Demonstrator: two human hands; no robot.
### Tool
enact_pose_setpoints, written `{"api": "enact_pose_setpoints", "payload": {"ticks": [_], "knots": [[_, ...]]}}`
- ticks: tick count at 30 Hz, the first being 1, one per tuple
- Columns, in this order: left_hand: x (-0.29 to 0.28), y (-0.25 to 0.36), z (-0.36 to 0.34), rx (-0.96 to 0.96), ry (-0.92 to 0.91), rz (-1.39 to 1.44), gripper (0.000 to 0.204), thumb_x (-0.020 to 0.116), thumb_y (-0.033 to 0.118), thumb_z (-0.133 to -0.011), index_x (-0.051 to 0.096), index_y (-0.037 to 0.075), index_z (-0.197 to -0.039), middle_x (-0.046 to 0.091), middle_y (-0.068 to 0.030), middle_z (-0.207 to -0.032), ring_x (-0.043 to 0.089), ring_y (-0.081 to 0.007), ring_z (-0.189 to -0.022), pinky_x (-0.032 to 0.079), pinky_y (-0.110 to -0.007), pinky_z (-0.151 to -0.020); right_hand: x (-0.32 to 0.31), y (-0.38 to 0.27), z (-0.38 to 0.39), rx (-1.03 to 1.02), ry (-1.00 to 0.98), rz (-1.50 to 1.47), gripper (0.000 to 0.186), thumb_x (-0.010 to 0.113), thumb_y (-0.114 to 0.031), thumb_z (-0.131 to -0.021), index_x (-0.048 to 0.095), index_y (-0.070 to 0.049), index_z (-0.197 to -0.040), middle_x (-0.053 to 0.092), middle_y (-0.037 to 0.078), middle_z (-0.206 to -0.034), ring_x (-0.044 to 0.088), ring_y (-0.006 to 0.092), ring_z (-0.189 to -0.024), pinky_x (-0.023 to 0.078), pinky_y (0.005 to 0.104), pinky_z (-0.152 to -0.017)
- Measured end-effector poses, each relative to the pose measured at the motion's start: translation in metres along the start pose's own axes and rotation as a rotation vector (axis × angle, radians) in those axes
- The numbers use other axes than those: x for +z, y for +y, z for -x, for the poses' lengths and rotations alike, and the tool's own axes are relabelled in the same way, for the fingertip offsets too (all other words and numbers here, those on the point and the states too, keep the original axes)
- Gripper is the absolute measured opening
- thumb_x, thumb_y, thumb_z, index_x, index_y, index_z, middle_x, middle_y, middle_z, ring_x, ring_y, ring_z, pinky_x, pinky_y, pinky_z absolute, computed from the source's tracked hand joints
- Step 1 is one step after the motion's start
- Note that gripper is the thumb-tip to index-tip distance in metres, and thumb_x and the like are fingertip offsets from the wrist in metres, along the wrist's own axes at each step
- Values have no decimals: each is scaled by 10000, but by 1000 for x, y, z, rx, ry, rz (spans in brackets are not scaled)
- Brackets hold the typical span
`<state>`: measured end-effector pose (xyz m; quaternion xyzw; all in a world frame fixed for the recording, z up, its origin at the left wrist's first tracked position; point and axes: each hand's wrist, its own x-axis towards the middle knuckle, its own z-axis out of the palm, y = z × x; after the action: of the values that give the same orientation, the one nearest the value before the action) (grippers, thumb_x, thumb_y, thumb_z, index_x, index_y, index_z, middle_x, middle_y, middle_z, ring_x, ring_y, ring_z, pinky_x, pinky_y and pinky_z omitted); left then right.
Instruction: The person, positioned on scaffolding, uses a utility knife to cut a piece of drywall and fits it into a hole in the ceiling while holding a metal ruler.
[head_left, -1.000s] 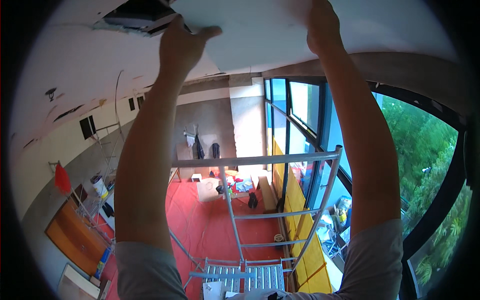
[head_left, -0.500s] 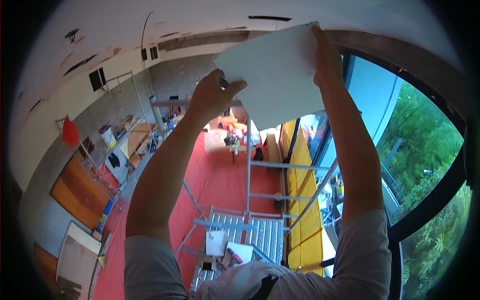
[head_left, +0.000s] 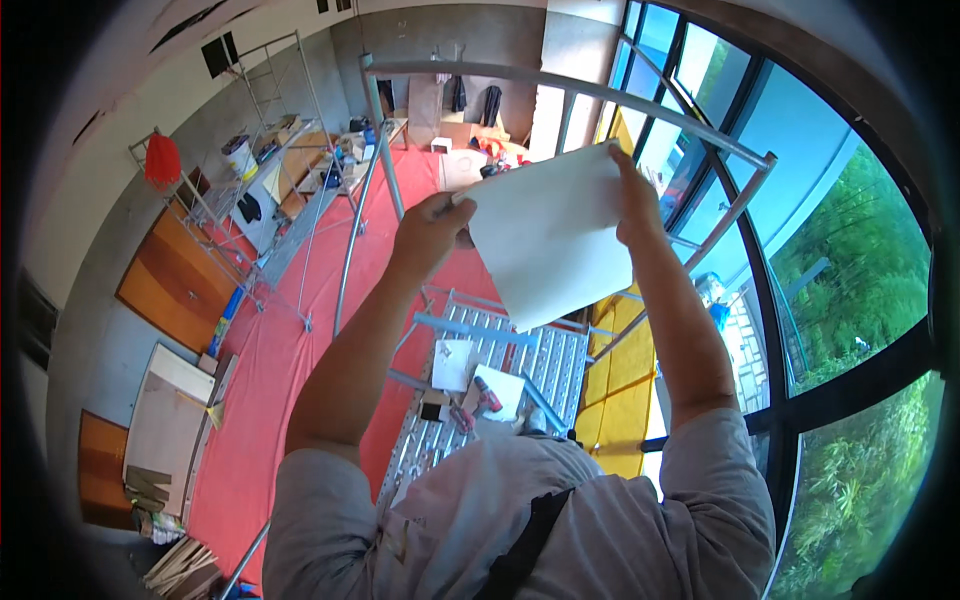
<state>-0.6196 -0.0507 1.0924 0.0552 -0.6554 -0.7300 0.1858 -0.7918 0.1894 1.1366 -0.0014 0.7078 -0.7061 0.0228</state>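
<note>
A flat white board (head_left: 555,230) with straight edges is held up in front of me, tilted. My left hand (head_left: 432,232) grips its left edge, thumb on the near face and fingers behind. On the opposite edge, near the upper right corner, my right hand (head_left: 638,205) is closed round the board. Below it, on the perforated metal scaffold platform (head_left: 412,462), lie a white square piece (head_left: 454,364) and another white piece (head_left: 508,392). A red and dark power drill (head_left: 487,394) rests on the latter, beside a small open box (head_left: 434,408).
A scaffold rail (head_left: 560,85) arches beyond the board. Tall windows (head_left: 800,240) stand on the right, above yellow sheeting (head_left: 612,400). Red sheeting (head_left: 290,400) covers the floor below. Another scaffold (head_left: 270,260) and a cluttered table (head_left: 360,165) are at the far left.
Both hands have brought the board down from near the ceiling, keeping hold of it. The view has tipped downward, showing more of the platform and my shirt.
</note>
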Motion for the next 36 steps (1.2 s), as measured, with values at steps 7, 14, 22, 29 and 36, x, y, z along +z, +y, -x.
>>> {"api": "enact_pose_setpoints", "payload": {"ticks": [7, 14, 22, 29, 36], "knots": [[-52, -66, 86, -126, 40, -7, 269, 640, 219, -991, 667, -33, -1081, 688, -77, -879, 692, -171, -753, 589, -320, -704, 17, 109, 67, 152, 13, -86, 742, 716, -558, -839, 622, 47, -1257, 615, 181, -1235, 601, 286, -1082, 451, 429, -967], [-78, -94, 152, -185, 50, -154, 303, 640, 262, -998, 675, -32, -1063, 668, -58, -863, 651, -147, -724, 570, -296, -648, 20, 178, 139, 326, 17, -177, 694, 741, -520, -842, 633, 29, -1253, 610, 136, -1215, 588, 239, -1031, 469, 393, -910], [-112, -169, 206, -334, 91, -22, 311, 624, 274, -1005, 647, -19, -1107, 660, -64, -893, 650, -140, -738, 592, -287, -699, 29, 219, 174, 147, 13, 62, 576, 739, -546, -857, 632, 16, -926, 650, 108, -875, 603, 181, -790, 484, 326, -708], [-114, -223, 259, -563, 135, 67, 337, 616, 284, -1014, 642, -24, -1150, 657, -79, -948, 650, -153, -801, 591, -304, -703, 32, 265, 186, 130, -24, 317, 638, 751, -581, -835, 634, 40, -922, 660, 142, -834, 619, 210, -764, 504, 359, -693], [-92, -263, 302, -666, 243, 56, 362, 634, 264, -1004, 600, -37, -1203, 658, -92, -990, 657, -167, -800, 604, -330, -713, 16, 300, 186, 221, -120, 596, 771, 738, -653, -792, 654, 84, -999, 696, 230, -919, 689, 321, -864, 532, 408, -770]]}}
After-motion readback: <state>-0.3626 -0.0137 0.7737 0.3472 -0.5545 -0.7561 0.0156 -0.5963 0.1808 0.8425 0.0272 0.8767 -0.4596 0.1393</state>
